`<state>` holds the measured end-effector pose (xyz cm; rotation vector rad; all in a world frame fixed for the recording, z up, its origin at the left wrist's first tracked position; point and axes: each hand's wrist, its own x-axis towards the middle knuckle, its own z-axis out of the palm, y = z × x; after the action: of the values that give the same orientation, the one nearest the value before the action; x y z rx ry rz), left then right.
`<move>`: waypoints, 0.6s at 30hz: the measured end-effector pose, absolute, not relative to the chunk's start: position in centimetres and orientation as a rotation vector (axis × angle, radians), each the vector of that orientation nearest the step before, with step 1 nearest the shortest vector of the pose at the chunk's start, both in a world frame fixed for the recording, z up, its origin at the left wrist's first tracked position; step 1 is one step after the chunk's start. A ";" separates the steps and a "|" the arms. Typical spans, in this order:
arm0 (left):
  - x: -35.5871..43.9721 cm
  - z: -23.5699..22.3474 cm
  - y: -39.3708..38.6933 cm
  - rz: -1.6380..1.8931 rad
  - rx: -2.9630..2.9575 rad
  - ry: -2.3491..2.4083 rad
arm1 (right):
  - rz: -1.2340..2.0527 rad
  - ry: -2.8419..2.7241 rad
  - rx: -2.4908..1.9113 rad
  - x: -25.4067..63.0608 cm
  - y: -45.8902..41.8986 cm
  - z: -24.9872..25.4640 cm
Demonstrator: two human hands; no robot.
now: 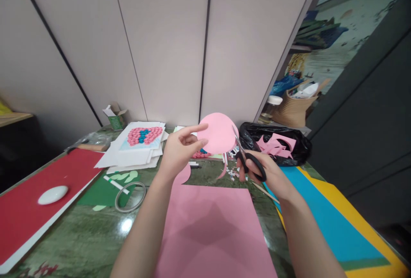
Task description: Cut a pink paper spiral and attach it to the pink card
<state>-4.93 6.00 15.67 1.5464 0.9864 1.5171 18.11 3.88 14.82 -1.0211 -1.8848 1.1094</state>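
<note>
My left hand (184, 147) pinches the left edge of a round pink paper disc (218, 132), lifted above the table. In my right hand (261, 169) is a pair of black-handled scissors (244, 154), its blades at the disc's right edge. A thin curled pink strip (223, 170) hangs below the disc. Beneath my forearms lies a large pink sheet (212, 231). Another rounded pink paper piece (183, 176) shows partly behind my left wrist.
Left are a tape roll (130, 196), a marker (116, 184), green paper (96, 194), a red sheet (73, 175) with a white oval object (53, 195), and stacked papers (128, 158). Right are a black bag (303, 143) with pink scraps (279, 146) and blue sheets (321, 209).
</note>
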 end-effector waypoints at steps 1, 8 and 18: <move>-4.9 15.7 6.0 1.517 1.546 0.983 | 1.091 -1.890 -1.025 18.1 3.9 14.8; -5.0 15.7 5.9 1.542 1.536 0.965 | 1.021 -1.878 -1.052 17.8 3.7 14.5; -5.0 15.8 5.9 1.562 1.537 0.931 | 0.899 -1.906 -1.101 17.6 3.6 14.6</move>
<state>-4.97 5.85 15.77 1.5367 0.9308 1.5624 17.60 3.55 14.58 -1.1011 -1.9062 0.8992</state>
